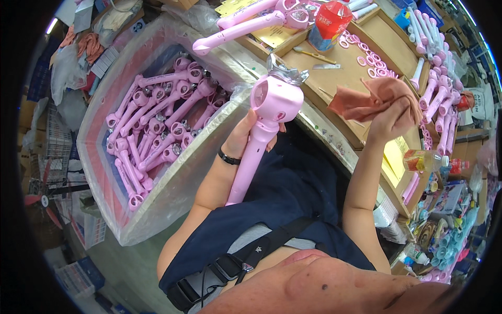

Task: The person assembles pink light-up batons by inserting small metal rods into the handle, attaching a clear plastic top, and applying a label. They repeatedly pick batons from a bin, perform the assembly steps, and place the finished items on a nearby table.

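My left hand (239, 137) is closed round the neck of a pink toy wand (248, 162). The wand leans upward, its hollow round head topped by a silver crown-like piece (286, 72), its handle running down along my forearm. Over the workbench, my right hand (388, 123) grips a crumpled orange-brown cloth (368, 99); the cloth covers most of its fingers. Cloth and wand are apart. To my left, a large plastic-lined bin (209, 133) holds many similar pink wands (149, 123) in a heap.
Cardboard trays on the bench (327, 78) carry pink rings (374, 60), a brush (314, 54) and a small blade (326, 66). Two more wands (240, 32) lie at the far edge beside a red-labelled bottle (330, 26). Bottles (424, 160) and stacked pink parts (442, 97) stand right.
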`<state>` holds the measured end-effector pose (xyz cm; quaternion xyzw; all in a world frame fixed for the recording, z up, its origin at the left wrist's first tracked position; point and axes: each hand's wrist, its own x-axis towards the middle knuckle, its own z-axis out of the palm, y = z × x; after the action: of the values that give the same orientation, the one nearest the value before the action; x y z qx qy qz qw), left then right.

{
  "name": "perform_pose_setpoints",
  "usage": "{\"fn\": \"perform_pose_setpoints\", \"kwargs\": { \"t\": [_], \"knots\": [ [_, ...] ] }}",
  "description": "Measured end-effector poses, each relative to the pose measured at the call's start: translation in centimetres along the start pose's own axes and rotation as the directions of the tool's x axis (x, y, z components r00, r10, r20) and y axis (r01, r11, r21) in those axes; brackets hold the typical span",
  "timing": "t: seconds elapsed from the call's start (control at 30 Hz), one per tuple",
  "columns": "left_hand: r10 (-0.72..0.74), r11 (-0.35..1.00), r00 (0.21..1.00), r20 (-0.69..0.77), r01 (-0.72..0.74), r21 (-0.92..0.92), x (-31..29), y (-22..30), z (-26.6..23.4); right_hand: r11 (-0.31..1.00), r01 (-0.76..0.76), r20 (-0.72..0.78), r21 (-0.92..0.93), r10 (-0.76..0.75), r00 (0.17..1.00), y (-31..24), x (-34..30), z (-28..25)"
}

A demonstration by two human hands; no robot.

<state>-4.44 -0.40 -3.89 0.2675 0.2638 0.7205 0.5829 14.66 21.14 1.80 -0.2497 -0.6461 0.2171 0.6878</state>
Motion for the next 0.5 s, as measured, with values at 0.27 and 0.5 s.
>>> {"fn": "perform_pose_setpoints", "kwargs": {
  "t": [0.27, 0.5],
  "knots": [
    [0.119, 0.99, 0.99, -0.081, -0.112, 0.088, 0.2, 1.1, -0.4, 0.751, 0.169, 0.429, -0.638, 0.165, 0.888, 4.8, -4.4, -0.8],
    [0.072, 0.992, 0.995, -0.068, -0.079, -0.098, 1.2, 0.7, 0.1, 0.981, -0.125, 0.635, -0.146, 0.19, 0.749, -5.4, -8.0, 0.9]
  ]
}}
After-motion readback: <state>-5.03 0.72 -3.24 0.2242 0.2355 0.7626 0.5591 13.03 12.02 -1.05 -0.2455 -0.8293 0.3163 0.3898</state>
